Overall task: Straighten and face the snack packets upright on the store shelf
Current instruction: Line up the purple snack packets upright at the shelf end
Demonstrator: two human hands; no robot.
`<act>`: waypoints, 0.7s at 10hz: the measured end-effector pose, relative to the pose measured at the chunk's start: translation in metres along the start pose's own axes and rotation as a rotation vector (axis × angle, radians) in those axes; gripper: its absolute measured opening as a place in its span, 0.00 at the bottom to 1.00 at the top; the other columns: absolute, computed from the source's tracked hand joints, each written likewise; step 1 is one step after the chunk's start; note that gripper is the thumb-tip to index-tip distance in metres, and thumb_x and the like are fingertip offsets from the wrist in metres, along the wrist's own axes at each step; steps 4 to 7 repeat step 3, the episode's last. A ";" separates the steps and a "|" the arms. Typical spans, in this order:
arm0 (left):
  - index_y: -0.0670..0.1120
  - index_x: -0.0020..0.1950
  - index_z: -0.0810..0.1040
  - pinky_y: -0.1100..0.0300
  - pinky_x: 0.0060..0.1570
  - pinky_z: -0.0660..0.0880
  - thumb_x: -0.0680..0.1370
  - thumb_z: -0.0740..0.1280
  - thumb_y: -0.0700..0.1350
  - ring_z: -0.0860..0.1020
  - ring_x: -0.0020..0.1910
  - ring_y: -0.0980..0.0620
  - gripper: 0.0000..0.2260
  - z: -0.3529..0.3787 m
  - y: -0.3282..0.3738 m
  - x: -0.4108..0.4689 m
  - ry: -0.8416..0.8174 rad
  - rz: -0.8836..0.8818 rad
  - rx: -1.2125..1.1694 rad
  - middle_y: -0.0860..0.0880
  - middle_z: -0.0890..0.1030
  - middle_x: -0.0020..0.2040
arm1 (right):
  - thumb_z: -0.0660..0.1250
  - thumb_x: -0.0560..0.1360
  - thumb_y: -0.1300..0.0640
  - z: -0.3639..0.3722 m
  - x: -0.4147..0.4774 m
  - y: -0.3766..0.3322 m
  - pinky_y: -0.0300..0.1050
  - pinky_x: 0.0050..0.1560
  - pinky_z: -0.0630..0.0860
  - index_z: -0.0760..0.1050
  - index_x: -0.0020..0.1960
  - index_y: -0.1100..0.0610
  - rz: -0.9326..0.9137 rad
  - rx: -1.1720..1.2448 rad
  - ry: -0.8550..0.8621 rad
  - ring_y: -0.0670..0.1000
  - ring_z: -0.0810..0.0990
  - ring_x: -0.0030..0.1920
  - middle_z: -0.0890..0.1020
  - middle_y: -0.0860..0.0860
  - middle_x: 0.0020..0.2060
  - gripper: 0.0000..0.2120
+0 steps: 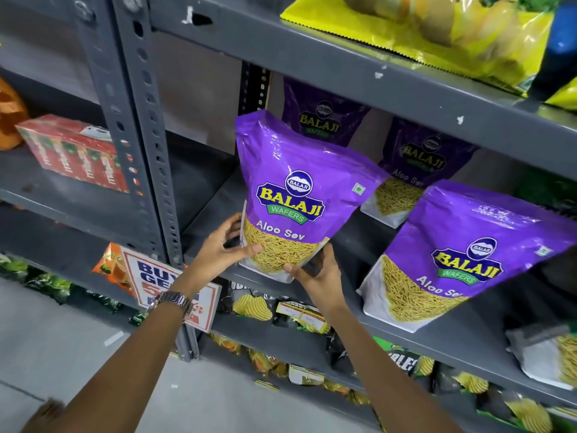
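A purple Aloo Sev packet (290,189) stands upright at the front edge of the grey shelf (206,207), label facing me. My left hand (223,245) grips its lower left side, thumb across the clear window. My right hand (318,270) holds its bottom right corner. A second purple packet (462,251) stands to the right at the shelf front. Two more purple packets (324,117) (418,164) stand further back on the same shelf.
A yellow bag (437,29) lies on the shelf above. Red boxes (71,151) sit in the left bay past the perforated upright post (137,126). A promo sign (168,282) hangs by the post. Several chip packets (299,314) fill the lower shelves.
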State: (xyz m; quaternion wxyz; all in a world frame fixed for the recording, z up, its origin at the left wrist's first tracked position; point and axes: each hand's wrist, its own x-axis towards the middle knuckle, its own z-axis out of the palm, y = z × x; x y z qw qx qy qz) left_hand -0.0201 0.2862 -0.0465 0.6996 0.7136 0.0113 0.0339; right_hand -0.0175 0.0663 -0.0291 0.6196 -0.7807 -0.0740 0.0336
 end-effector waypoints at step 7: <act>0.58 0.72 0.60 0.55 0.67 0.67 0.65 0.73 0.57 0.67 0.69 0.59 0.39 0.013 0.023 -0.032 0.272 0.135 -0.070 0.57 0.67 0.71 | 0.75 0.68 0.58 -0.008 -0.018 -0.018 0.44 0.59 0.78 0.64 0.69 0.52 -0.024 0.096 0.034 0.47 0.77 0.62 0.78 0.48 0.62 0.33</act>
